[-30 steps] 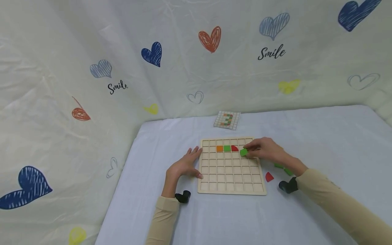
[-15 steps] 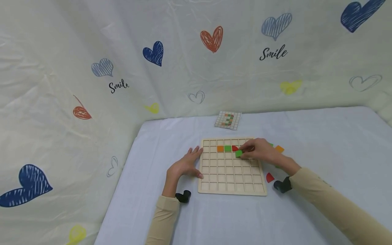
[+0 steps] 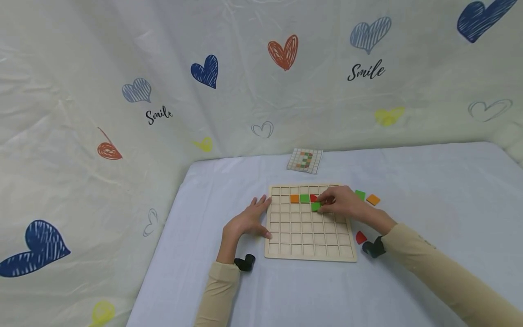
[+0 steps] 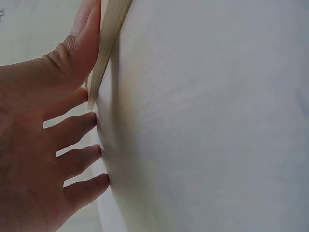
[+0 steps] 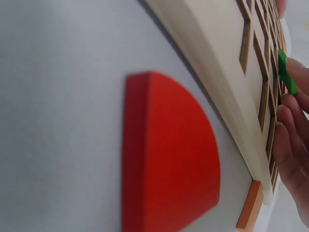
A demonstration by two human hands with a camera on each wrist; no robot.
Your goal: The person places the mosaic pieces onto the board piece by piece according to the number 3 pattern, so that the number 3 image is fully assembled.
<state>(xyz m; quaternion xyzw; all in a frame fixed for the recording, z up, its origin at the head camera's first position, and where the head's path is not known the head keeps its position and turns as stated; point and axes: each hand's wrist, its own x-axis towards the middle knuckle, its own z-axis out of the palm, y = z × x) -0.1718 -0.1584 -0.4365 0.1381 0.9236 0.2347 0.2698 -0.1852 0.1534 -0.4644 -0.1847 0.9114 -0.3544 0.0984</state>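
Note:
My right hand (image 3: 345, 203) pinches a green square tile (image 5: 286, 72) over the wooden grid board (image 3: 302, 250), just below a red quarter-circle tile (image 3: 313, 198). In the right wrist view the tile is tilted at the grid, and the thumb presses on it. Left of the red tile, a green square tile (image 3: 304, 198) and an orange square tile (image 3: 294, 198) lie in the same row. My left hand (image 3: 246, 221) rests at the board's left edge with fingers spread. In the left wrist view its thumb touches the board's side (image 4: 108, 46).
Right of the board lie a loose red quarter-circle tile (image 3: 361, 237), a green tile (image 3: 360, 195) and an orange tile (image 3: 373, 200). A printed pattern card (image 3: 304, 161) lies behind the board. White cloth (image 3: 302, 295) covers the table, and a heart-printed curtain (image 3: 229, 109) hangs behind.
My right hand has moved left with the green tile and lowered it to the cell under the red tile. Loose tiles at the right came into view. My left hand stays put.

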